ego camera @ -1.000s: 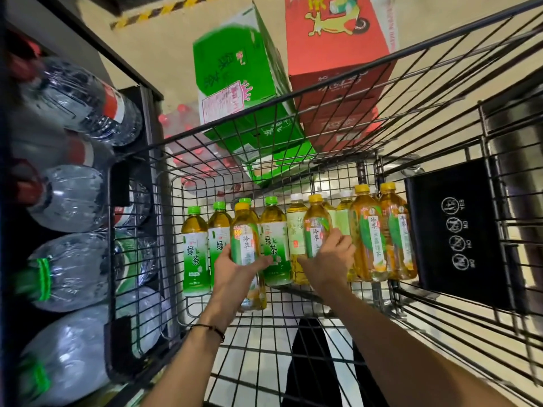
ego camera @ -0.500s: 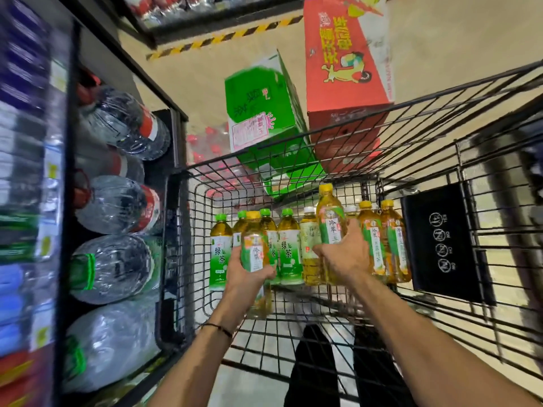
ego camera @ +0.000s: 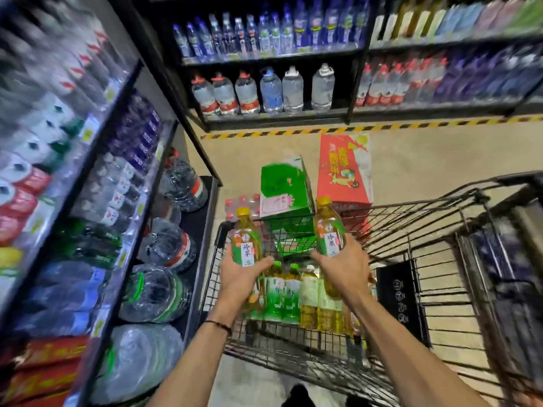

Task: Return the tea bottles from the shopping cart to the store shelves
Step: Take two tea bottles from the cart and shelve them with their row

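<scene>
I hold one yellow-capped tea bottle upright in my left hand and another in my right hand, fingers wrapped round each, lifted above the shopping cart at centre frame, ready for the shelves at upper frame.

Two bare forearms without sleeves; a thin dark cord bracelet circles the left wrist. Dark shoe tips show below.
</scene>
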The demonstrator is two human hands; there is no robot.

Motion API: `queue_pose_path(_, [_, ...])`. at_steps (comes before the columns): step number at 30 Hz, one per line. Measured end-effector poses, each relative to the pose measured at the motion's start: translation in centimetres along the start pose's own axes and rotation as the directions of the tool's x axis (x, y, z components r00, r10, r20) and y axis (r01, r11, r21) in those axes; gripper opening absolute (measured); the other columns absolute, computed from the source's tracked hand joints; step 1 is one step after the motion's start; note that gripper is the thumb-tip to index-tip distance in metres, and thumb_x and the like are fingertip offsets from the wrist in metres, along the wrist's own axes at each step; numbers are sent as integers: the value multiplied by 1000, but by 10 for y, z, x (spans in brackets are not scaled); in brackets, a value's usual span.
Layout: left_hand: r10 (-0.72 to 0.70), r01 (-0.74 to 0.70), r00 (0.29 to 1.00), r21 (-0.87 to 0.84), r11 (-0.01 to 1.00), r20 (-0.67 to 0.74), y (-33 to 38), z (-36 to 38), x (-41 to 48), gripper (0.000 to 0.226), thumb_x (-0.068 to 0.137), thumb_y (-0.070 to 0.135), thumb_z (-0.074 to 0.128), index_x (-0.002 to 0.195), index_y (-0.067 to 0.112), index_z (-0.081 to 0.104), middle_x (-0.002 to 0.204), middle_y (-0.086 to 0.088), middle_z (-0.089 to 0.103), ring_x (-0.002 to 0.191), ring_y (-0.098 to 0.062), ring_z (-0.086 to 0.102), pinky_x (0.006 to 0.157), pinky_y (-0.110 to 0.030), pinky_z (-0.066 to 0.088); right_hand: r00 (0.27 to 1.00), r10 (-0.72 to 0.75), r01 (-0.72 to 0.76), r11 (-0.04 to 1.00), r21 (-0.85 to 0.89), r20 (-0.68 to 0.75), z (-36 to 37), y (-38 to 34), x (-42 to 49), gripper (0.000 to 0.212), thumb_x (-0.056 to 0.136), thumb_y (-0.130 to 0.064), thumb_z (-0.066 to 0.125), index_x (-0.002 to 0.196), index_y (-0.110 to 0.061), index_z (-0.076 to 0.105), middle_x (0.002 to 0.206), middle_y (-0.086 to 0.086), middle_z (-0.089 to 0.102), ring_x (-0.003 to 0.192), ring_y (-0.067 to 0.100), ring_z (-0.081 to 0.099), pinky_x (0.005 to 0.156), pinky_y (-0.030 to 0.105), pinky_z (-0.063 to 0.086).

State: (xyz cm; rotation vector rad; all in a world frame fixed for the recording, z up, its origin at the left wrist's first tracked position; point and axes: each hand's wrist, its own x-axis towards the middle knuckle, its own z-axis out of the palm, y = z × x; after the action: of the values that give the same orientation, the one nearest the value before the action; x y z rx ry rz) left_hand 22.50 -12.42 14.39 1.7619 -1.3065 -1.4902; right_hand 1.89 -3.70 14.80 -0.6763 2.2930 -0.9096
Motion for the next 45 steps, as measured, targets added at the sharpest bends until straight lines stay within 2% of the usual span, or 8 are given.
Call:
queue_pose_path(8, [129, -145, 956, -44, 988, -264, 84, -56, -58, 47, 65, 16, 96, 98, 19, 62, 82, -5, 71, 53, 1, 64, 45, -13, 46, 972, -229, 224, 971, 86, 53, -45, -120, -34, 60, 51, -58, 78, 98, -25, 60, 83, -4, 68, 76, 21, 67, 72, 37, 57])
queue_pose_path(13, [173, -222, 874, -55, 974, -454, 116, -97, -114, 42, 67, 17, 94, 95, 22, 62, 81, -3, 71, 66, -15, 68, 51, -22, 51, 913, -396, 383, 915, 129, 99, -64, -174, -62, 52, 56, -52, 91, 84, -27, 54, 75, -6, 64, 67, 16, 62, 60, 33, 50])
queue_pose_path(17, [174, -266, 779, -66, 962, -602, 126, -137, -171, 41, 67, 16, 93, 95, 21, 63, 79, 0, 72, 56, -4, 67, 45, -19, 49, 845, -504, 466, 859, 213, 180, -64, -208, -96, 53, 52, -49, 87, 88, -26, 57, 78, -5, 67, 69, 15, 65, 61, 33, 55])
queue_pose_path(22, [111, -288, 622, -95, 953, -775, 126, -191, -257, 54, 54, 32, 86, 100, 14, 66, 81, -9, 75, 69, -29, 75, 56, -40, 60, 703, -637, 543, 768, 340, 316, -51, -248, -161, 50, 52, -49, 87, 84, -28, 55, 80, -5, 67, 77, 21, 67, 73, 42, 59])
queue_pose_path(31, [18, -356, 323, -103, 929, -946, 98, -264, -405, 47, 74, 5, 88, 113, 11, 62, 85, -5, 72, 55, 0, 65, 49, -16, 50, 353, -790, 607, 602, 520, 502, -20, -288, -315, 46, 55, -47, 86, 89, -27, 60, 80, -7, 70, 81, 21, 68, 76, 47, 58])
queue_pose_path(36, [-51, -358, 211, -125, 925, -976, 68, -299, -475, 53, 77, 7, 86, 124, 6, 59, 95, -13, 72, 66, -16, 68, 59, -27, 54, 192, -824, 614, 524, 590, 533, -1, -293, -406, 55, 54, -48, 88, 95, -22, 62, 87, 1, 70, 89, 31, 66, 79, 47, 56])
queue_pose_path(41, [-111, -400, 99, -141, 905, -989, 30, -349, -528, 53, 77, 4, 85, 123, 10, 60, 92, -9, 70, 56, 0, 66, 48, -13, 50, 88, -832, 598, 484, 639, 547, 26, -287, -497, 52, 54, -45, 88, 93, -23, 62, 87, 1, 70, 86, 28, 67, 79, 48, 56])
queue_pose_path(45, [-122, -414, 81, -145, 898, -989, -2, -396, -555, 54, 75, 9, 88, 122, 12, 62, 92, -9, 74, 63, -9, 72, 51, -18, 54, 54, -844, 550, 470, 690, 533, 50, -288, -561, 55, 43, -56, 75, 86, -26, 57, 77, -8, 67, 76, 19, 66, 73, 45, 58])
